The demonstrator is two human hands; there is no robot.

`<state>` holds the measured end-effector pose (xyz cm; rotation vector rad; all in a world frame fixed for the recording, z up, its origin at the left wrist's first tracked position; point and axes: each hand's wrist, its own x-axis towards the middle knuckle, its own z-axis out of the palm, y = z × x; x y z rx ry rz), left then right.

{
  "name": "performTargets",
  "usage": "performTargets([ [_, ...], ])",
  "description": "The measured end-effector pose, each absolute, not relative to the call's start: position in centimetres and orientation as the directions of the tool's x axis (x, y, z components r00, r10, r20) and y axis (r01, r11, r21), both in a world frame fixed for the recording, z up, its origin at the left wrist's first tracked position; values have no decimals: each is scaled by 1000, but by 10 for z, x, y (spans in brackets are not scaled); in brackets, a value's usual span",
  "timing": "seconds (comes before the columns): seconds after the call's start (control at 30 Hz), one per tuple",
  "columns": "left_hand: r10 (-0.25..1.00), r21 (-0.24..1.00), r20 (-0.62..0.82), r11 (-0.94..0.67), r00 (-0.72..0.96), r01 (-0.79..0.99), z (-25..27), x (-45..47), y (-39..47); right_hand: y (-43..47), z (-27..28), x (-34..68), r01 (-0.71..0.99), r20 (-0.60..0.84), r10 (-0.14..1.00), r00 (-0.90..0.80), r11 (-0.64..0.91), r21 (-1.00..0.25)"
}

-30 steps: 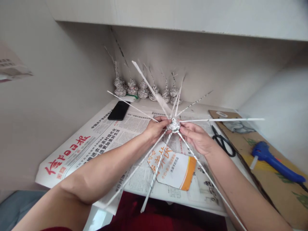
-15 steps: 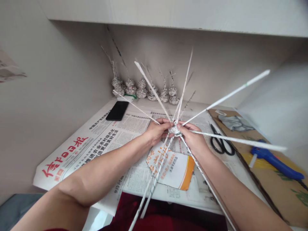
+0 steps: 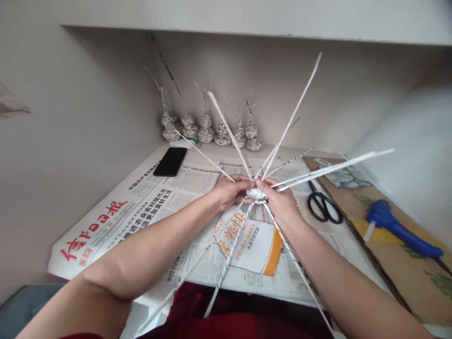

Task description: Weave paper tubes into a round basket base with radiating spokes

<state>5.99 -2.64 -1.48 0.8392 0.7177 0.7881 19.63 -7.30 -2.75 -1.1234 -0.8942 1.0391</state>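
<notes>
Two hands, left (image 3: 230, 192) and right (image 3: 281, 203), pinching small woven hub (image 3: 256, 194) above desk (image 3: 197, 275); only the centre woven, long spokes (image 3: 293, 117) still loose all round.

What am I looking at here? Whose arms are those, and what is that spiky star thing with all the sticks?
There is no machine here. The arms belong to a person who wears a camera on the head, so you see what that person sees, looking down at a desk.

The left hand and the right hand both pinch a small woven knot made of rolled paper. Long thin paper sticks fan out from that knot in every direction, like a star.

The desk is covered with newspaper. On it lie a black phone, an orange and white leaflet and black scissors. To the right, a blue glue gun rests on brown cardboard. Along the back wall stands a row of little paper gourds, finished woven shapes.
</notes>
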Motion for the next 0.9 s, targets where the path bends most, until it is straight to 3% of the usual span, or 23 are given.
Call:
performTargets([
  [0.23, 826, 910, -155, 333, 542, -247, -13, 56, -29, -72, -23, 196, -179, 24, 927, 374, 98, -979],
  [0.4, 684, 989, -43, 133, 728, -67, -8, 39, -18, -71, -22, 198, -229, -15, 920, 391, 82, -970],
  [0.5, 769, 997, -43, 77, 637, -26, -9, 36, -7, -71, -23, 199, -212, -5, 924, 383, 83, -974],
  [0.6, 858, 976, -103, 184, 503, -115, -13, 38, -1, -71, -25, 199, -195, 4, 927, 375, 83, -977],
  [0.73, 844, 943, -154, 280, 514, -178, -15, 43, -5, -73, -25, 198, -146, 8, 944, 330, 59, -988],
  [0.9, 867, 980, -29, 122, 497, -155, -16, 50, -17, -76, -23, 197, -6, 64, 953, 298, 69, -998],
])
